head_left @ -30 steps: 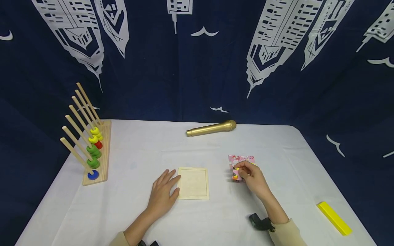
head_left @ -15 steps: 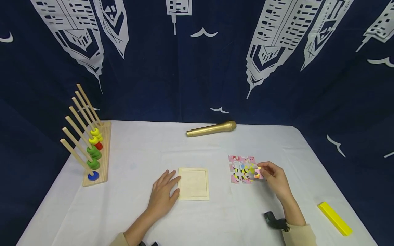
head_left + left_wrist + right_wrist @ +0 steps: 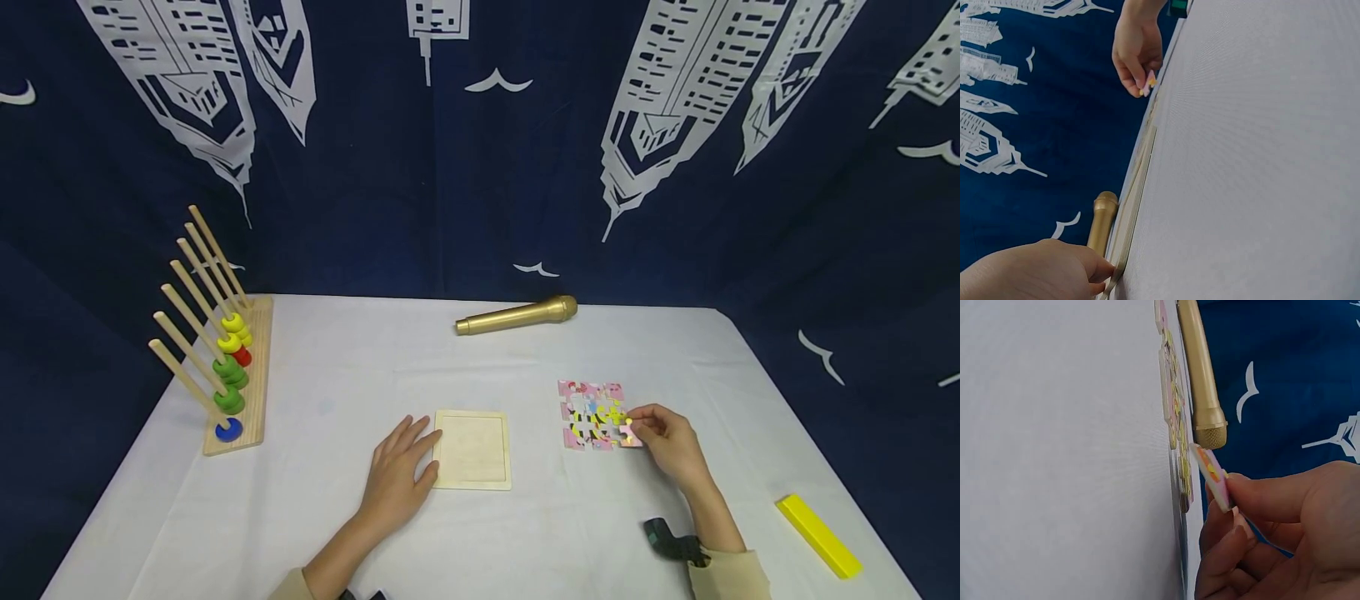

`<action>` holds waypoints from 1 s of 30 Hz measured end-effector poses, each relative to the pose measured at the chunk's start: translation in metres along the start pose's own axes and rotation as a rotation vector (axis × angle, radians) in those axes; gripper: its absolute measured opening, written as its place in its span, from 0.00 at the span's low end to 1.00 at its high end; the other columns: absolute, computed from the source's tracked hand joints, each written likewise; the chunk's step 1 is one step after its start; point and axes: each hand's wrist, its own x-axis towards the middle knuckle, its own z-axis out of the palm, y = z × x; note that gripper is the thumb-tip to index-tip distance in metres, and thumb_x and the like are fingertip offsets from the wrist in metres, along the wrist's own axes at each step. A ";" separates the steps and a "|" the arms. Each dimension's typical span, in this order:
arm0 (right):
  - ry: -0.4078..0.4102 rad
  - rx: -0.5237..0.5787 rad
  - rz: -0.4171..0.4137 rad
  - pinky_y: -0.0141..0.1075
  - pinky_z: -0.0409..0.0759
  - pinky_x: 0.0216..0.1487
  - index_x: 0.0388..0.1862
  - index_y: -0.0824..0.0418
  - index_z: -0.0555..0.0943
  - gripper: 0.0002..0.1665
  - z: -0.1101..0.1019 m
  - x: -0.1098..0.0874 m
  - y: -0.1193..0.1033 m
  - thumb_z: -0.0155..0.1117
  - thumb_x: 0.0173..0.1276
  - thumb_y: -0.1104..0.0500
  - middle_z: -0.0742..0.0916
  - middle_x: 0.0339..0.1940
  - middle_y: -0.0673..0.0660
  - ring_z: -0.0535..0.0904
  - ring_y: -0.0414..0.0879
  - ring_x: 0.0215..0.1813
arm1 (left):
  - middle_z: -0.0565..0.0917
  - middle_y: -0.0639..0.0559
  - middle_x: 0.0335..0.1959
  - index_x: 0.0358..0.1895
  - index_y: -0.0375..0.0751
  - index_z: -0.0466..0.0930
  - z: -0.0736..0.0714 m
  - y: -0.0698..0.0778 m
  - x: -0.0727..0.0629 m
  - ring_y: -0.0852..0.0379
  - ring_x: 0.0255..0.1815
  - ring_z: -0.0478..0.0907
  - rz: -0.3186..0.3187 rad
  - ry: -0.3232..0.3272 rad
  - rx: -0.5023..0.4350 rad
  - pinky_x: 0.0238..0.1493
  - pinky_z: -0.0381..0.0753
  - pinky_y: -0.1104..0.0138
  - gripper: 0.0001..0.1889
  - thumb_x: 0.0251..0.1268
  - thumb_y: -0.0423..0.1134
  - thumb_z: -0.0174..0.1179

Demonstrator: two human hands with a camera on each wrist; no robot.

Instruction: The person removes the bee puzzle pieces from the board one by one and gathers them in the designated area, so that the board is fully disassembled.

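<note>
Between thumb and fingertips, my right hand (image 3: 671, 442) pinches a pink and yellow jigsaw piece (image 3: 1213, 477), tilted just above the table in the right wrist view. Directly left of it lies the partly joined pink jigsaw puzzle (image 3: 588, 415), its lower right corner beside the held piece. My left hand (image 3: 399, 475) lies with fingers spread, fingertips and thumb touching the left edge of a square wooden puzzle tray (image 3: 472, 450). The left wrist view shows the left thumb (image 3: 1094, 265) at the tray's edge.
A gold microphone (image 3: 517, 317) lies at the back of the white table (image 3: 337, 350). On the left stands a wooden peg rack (image 3: 258, 367) with coloured rings. A yellow bar (image 3: 819, 536) lies at the right. A dark blue curtain (image 3: 360, 167) hangs behind.
My right hand has moved right with the jigsaw piece, from over the puzzle to its lower right corner, then slightly lower. The left hand has stayed at the tray.
</note>
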 end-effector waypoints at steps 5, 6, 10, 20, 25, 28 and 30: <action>0.005 -0.021 -0.011 0.27 0.72 0.29 0.44 0.70 0.81 0.08 0.003 0.001 0.004 0.60 0.69 0.67 0.84 0.35 0.61 0.73 0.40 0.32 | 0.74 0.41 0.67 0.58 0.38 0.80 0.000 0.000 0.000 0.38 0.74 0.61 0.000 -0.003 0.003 0.67 0.61 0.41 0.21 0.60 0.33 0.63; 0.009 -0.027 -0.016 0.27 0.72 0.28 0.43 0.69 0.82 0.08 0.004 0.001 0.004 0.60 0.68 0.67 0.84 0.35 0.61 0.73 0.40 0.32 | 0.74 0.41 0.67 0.58 0.38 0.80 0.000 0.000 0.000 0.38 0.74 0.61 0.000 -0.002 0.003 0.67 0.61 0.41 0.21 0.60 0.33 0.63; 0.033 -0.065 -0.037 0.27 0.71 0.28 0.41 0.68 0.82 0.06 0.006 0.001 0.006 0.62 0.67 0.67 0.85 0.33 0.61 0.74 0.42 0.31 | 0.74 0.40 0.67 0.58 0.37 0.80 0.000 0.001 0.001 0.38 0.73 0.61 0.004 0.005 -0.002 0.67 0.61 0.41 0.21 0.60 0.33 0.63; 0.086 -0.119 -0.084 0.27 0.72 0.29 0.37 0.65 0.83 0.03 0.010 0.000 0.012 0.66 0.64 0.66 0.86 0.31 0.59 0.75 0.40 0.29 | 0.74 0.39 0.67 0.58 0.36 0.80 0.000 0.003 0.001 0.37 0.73 0.61 0.002 -0.005 -0.008 0.67 0.60 0.40 0.21 0.60 0.32 0.63; 0.104 -0.128 -0.097 0.27 0.72 0.29 0.36 0.65 0.83 0.03 0.010 0.000 0.012 0.67 0.64 0.66 0.86 0.30 0.58 0.75 0.40 0.29 | 0.74 0.39 0.67 0.58 0.36 0.80 0.001 0.003 0.001 0.37 0.73 0.61 0.003 -0.002 -0.007 0.67 0.61 0.40 0.21 0.60 0.32 0.63; 0.115 -0.135 -0.089 0.27 0.71 0.30 0.36 0.65 0.83 0.03 0.010 0.000 0.011 0.67 0.64 0.66 0.86 0.30 0.58 0.75 0.40 0.30 | 0.74 0.39 0.67 0.58 0.37 0.80 0.002 0.003 0.001 0.37 0.73 0.61 0.006 0.005 -0.005 0.66 0.61 0.40 0.21 0.60 0.32 0.63; 0.122 -0.129 -0.078 0.28 0.70 0.30 0.36 0.65 0.82 0.03 0.009 -0.001 0.010 0.66 0.64 0.66 0.86 0.31 0.59 0.75 0.41 0.30 | 0.74 0.39 0.67 0.58 0.37 0.80 0.002 0.003 0.000 0.37 0.73 0.61 0.007 0.008 -0.004 0.66 0.61 0.41 0.21 0.60 0.32 0.63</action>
